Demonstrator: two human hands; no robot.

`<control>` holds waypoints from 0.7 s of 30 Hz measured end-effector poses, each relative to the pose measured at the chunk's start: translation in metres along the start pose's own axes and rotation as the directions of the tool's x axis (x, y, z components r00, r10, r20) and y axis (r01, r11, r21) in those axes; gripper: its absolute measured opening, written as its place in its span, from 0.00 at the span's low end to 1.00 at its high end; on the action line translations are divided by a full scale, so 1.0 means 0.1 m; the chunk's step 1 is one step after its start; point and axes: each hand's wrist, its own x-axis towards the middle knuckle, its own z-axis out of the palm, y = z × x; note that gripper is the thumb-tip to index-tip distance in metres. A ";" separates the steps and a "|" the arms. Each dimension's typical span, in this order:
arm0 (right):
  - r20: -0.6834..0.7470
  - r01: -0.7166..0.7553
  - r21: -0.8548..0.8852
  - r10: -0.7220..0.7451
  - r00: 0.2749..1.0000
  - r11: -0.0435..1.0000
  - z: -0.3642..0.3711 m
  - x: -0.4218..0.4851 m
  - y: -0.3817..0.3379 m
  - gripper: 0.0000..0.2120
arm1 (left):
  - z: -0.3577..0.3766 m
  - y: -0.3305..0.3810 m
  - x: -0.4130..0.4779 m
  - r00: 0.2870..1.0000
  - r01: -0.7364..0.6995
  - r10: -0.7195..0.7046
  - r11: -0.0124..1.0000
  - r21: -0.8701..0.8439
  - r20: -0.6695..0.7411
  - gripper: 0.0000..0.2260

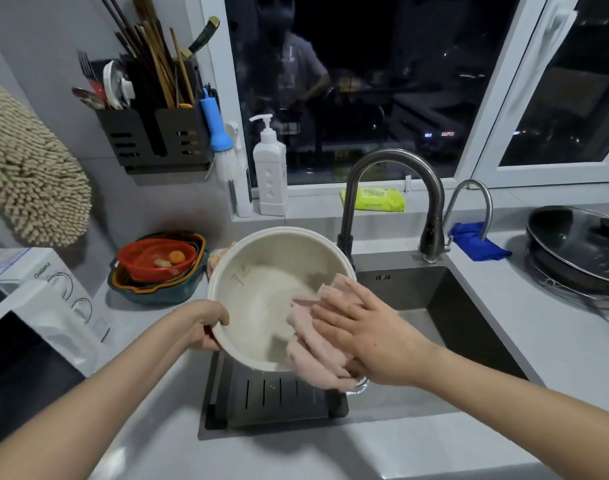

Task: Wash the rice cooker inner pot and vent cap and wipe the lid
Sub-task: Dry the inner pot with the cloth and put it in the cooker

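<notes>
My left hand [209, 327] grips the inner pot [261, 292] by its near rim, tilted above the sink [445, 299]. My right hand [372, 337] presses a pink cloth [313, 355] flat-fingered against the pot's right inside wall and rim.

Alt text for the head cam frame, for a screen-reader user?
A person's left hand grips the rim of a tilted cream inner pot over a dark sink while the right hand presses a pink cloth flat against the pot's inner wall. A curved faucet stands behind, by a night window.
</notes>
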 end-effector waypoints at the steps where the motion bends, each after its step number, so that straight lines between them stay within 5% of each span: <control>1: 0.026 0.054 0.002 -0.054 0.998 0.999 0.04 0.05 0.03 0.21 | -0.03 0.04 -0.03 1.000 0.004 -0.004 0.999 0.039 0.012 0.17; 5: 0.009 0.160 0.118 -0.162 0.987 0.980 0.14 0.22 0.11 0.05 | -0.11 0.18 -0.17 0.997 -0.067 0.060 0.982 0.178 0.042 0.14; 8: 0.006 0.095 0.248 -0.100 0.995 0.964 0.01 0.24 0.15 0.08 | -0.15 0.26 -0.30 0.991 -0.120 0.104 0.973 0.196 0.089 0.13; 10: -0.019 0.039 0.359 -0.035 0.999 0.933 -0.17 0.27 0.19 0.06 | -0.11 0.25 -0.33 0.961 -0.267 0.276 0.898 0.351 0.026 0.16; 11: -0.017 -0.023 0.446 0.034 0.999 0.895 -0.26 0.29 0.23 0.05 | -0.09 0.24 -0.36 0.890 -0.386 0.455 0.777 0.498 -0.020 0.17; 13: 0.087 -0.183 0.644 0.166 0.982 0.743 -0.43 0.29 0.34 0.08 | -0.04 0.21 -0.44 0.639 -0.589 0.769 0.484 0.647 0.006 0.22; 16: 0.197 -0.252 0.910 0.193 0.961 0.328 -0.59 0.20 0.55 0.08 | 0.08 0.13 -0.64 0.453 -0.787 0.853 0.244 0.567 0.261 0.29; 18: 0.227 -0.255 0.948 0.160 0.961 0.188 -0.65 0.11 0.70 0.06 | 0.17 0.12 -0.77 0.470 -0.815 0.819 0.259 0.519 0.329 0.25; 21: 0.257 -0.279 0.942 0.134 0.957 0.186 -0.67 0.05 0.90 0.05 | 0.36 0.15 -1.07 0.551 -0.796 0.731 0.316 0.516 0.402 0.21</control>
